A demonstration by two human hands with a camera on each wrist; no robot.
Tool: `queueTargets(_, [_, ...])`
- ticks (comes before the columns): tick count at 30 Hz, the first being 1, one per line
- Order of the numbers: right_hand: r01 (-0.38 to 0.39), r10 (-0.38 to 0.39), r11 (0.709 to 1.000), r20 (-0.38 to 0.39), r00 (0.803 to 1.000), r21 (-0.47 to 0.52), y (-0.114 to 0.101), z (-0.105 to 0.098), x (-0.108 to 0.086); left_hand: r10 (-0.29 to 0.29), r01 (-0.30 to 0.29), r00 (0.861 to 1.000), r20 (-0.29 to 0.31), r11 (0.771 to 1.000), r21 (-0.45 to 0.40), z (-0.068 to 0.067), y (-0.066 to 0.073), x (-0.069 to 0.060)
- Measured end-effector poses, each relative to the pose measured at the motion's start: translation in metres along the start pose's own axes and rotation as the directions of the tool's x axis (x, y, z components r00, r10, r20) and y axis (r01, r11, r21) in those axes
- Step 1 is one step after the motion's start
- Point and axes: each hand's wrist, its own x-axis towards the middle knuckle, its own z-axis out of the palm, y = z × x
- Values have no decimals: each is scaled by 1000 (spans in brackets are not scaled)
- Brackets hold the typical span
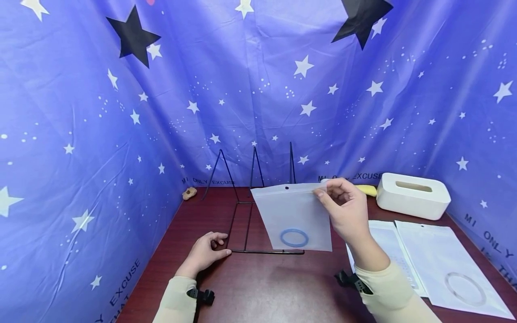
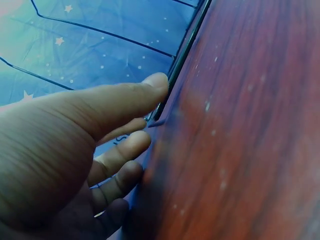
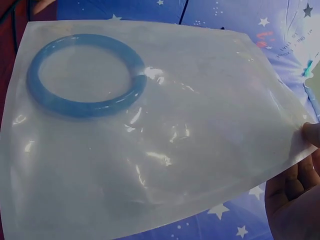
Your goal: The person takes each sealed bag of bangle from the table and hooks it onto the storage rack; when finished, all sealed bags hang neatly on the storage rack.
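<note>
Bag (image 1: pixel 292 215) with blue ring (image 3: pixel 85 109) pinched in right hand (image 1: pixel 348 210); left hand (image 1: pixel 203 254) relaxed, thumb touching rack (image 1: pixel 262 252). Probably racking step; next likely needs alignment with uprights (image 1: pixel 229 175).

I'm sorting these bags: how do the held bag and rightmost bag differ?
The held bag hangs from the right hand; the rightmost bag lies on the table. The held bag shows a blue ring; the rightmost bag, a greyish ring. Both are whitish, with a hole near one edge.
</note>
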Motion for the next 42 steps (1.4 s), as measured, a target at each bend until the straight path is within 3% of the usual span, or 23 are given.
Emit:
queueTargets(12, [15,-15,1000,-6,1000,13,3,14,-5,103,-104,995,-19,987,-122,-2,11,-11])
queueTargets(23, [16,-16,1000,-1,1000,24,7,25,-11,264,-265,964,-34,933,-242,3,34,-20])
queueTargets(32, [31,-31,998,-1,1000,56,7,35,-16,295,-257,954,58,899,-354,12,60,-21])
queueTargets(39, [27,-27,998,4,1000,49,12,43,-22,325,-285,945,36,874,-394,21,75,-24])
queueTargets(42, [31,-31,998,5,1000,49,12,46,-24,314,-277,949,18,863,-423,24,78,-24])
